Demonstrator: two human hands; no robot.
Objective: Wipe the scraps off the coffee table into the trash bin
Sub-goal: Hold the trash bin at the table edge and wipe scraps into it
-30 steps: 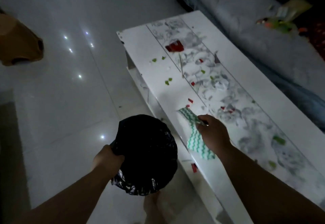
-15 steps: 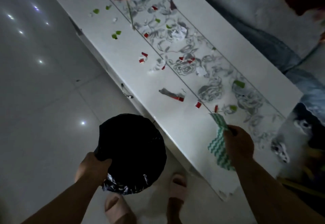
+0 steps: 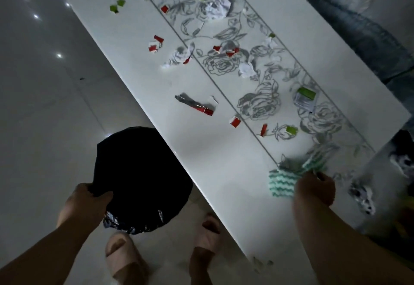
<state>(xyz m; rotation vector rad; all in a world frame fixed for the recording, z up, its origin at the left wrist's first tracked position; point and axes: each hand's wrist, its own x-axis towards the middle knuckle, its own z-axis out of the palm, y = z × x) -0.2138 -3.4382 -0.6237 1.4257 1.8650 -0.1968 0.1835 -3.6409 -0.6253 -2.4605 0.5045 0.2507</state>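
The white coffee table [image 3: 215, 161] with a grey rose pattern runs diagonally across the view. Several red, green and white scraps lie on it, among them a long red and silver wrapper [image 3: 194, 105] and a green and white packet [image 3: 305, 97]. My right hand [image 3: 314, 189] grips a green-and-white zigzag cloth [image 3: 284, 179] pressed on the table's near right end. A trash bin [image 3: 141, 179] lined with a black bag stands on the floor against the table's front edge. My left hand [image 3: 89, 204] holds its near rim.
Glossy light floor tiles [image 3: 44, 105] spread to the left. My two feet in pale slippers [image 3: 125, 260] stand below the bin. A grey-blue sofa or blanket [image 3: 369, 27] lies beyond the table's far edge. Dark clutter sits past the table's right end.
The view has swung right along the table. My right hand has carried the cloth to the table's right end. The bin stays held by my left hand at the front edge.
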